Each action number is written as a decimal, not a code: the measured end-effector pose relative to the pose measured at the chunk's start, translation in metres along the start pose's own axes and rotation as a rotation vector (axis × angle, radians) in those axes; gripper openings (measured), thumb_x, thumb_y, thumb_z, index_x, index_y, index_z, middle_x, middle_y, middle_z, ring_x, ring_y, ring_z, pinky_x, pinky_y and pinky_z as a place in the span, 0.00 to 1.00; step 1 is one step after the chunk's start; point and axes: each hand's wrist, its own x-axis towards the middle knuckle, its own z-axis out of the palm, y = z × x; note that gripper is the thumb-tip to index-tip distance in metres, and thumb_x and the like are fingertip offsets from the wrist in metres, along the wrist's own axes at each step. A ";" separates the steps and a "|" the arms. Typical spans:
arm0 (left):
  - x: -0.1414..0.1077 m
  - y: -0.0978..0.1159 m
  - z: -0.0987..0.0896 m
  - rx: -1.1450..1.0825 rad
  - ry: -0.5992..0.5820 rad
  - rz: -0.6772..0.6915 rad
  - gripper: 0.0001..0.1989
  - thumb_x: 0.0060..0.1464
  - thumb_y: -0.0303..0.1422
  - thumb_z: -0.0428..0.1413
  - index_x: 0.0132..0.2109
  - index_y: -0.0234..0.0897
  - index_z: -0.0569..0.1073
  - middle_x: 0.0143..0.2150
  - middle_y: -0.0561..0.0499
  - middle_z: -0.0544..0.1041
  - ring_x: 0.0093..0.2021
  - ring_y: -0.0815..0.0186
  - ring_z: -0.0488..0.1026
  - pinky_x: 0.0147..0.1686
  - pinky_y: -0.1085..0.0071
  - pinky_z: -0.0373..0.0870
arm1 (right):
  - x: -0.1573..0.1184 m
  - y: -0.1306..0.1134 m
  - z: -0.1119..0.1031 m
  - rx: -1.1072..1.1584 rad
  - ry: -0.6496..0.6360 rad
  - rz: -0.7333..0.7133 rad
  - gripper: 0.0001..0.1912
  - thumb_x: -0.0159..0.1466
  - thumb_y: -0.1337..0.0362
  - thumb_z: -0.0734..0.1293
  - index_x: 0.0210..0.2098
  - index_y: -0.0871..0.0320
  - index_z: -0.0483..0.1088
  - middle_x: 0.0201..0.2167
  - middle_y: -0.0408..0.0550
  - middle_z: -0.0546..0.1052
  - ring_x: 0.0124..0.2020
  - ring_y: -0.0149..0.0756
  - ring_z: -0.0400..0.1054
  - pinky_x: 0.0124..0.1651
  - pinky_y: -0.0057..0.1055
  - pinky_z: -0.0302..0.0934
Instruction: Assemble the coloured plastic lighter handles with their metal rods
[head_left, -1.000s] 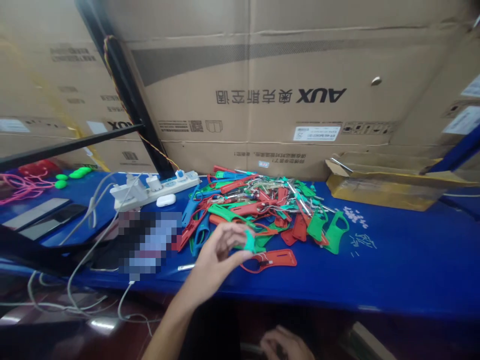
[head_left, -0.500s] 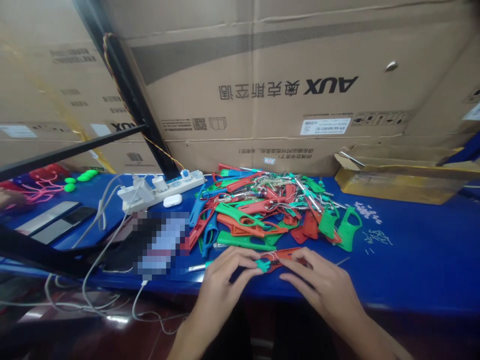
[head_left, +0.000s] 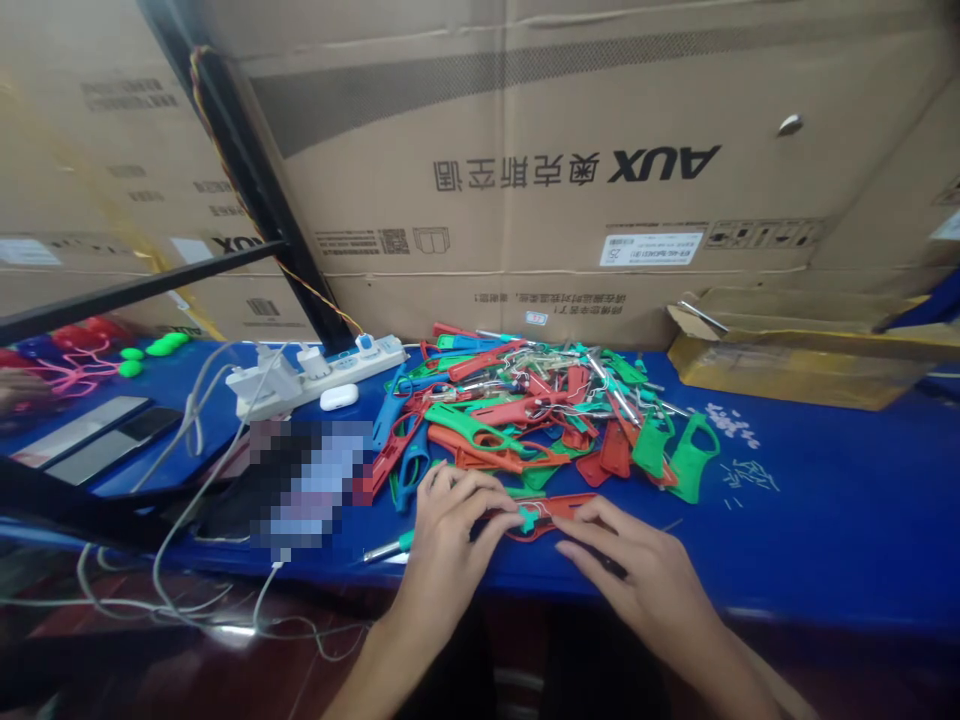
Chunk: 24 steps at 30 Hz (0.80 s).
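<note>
An orange-red lighter housing half (head_left: 574, 505) lies at the table's front edge between my hands, with thin white wire and a teal trigger piece (head_left: 529, 518) in it. My left hand (head_left: 454, 535) pinches around the teal piece with thumb and forefinger. My right hand (head_left: 649, 560) has its forefinger and thumb closed at the housing's right part; a dark part shows under its fingers. Beside my left wrist, a metal lighter tube (head_left: 382, 551) with a teal end is partly hidden. Just behind is a heap of red, green and blue lighter housings (head_left: 469, 428) and metal tubes.
Small pink pieces (head_left: 731, 425) and thin pale sticks (head_left: 754, 477) lie at right, before an open cardboard box (head_left: 780, 372). To the left are a blurred-out phone (head_left: 319, 490), cables, a power strip (head_left: 322, 372) and a white earbud case (head_left: 339, 397). Large cartons (head_left: 540, 90) stand behind.
The camera view has shifted slightly. My left hand has turned a little over the teal piece, and my right fingers have slid down toward the housing's near edge.
</note>
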 end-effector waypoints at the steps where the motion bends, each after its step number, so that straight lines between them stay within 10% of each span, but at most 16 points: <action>1: 0.000 0.000 0.000 0.011 -0.005 0.004 0.03 0.60 0.31 0.64 0.37 0.45 0.79 0.38 0.55 0.82 0.42 0.61 0.72 0.57 0.53 0.58 | 0.000 0.000 0.000 0.002 -0.012 -0.002 0.15 0.75 0.55 0.61 0.52 0.48 0.77 0.42 0.44 0.78 0.37 0.30 0.76 0.38 0.25 0.67; 24: 0.010 -0.008 -0.009 0.201 -0.128 0.137 0.07 0.60 0.34 0.64 0.35 0.40 0.75 0.33 0.56 0.79 0.38 0.61 0.70 0.54 0.58 0.56 | -0.001 -0.001 0.001 -0.046 0.016 0.013 0.15 0.74 0.56 0.61 0.53 0.44 0.77 0.57 0.46 0.76 0.51 0.38 0.77 0.47 0.33 0.74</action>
